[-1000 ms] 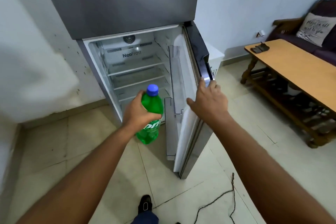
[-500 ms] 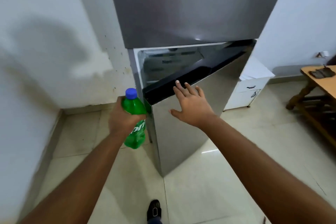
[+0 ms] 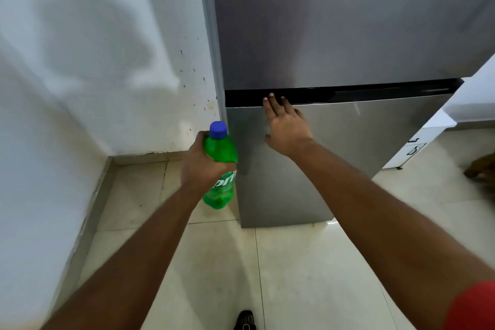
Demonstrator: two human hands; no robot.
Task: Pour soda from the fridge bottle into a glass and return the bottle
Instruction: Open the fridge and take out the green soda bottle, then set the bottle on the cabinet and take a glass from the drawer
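The lower fridge door, ajar a moment ago, is now being pressed shut by the flat, spread right hand, while the green soda bottle is being kept clamped in the left hand at frame centre, freed for pouring.

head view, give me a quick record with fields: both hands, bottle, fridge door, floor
left hand: left hand wrapped around the green soda bottle, held off the floor, roughly upright
bottle cap: blue cap on
right hand: right hand flat and open against the lower fridge door, fingertips at its dark top edge
fridge door: looks shut, no interior showing
freezer door: upper door shut
floor: pale tiled floor; dark shoe at the bottom edge
glass: none in view
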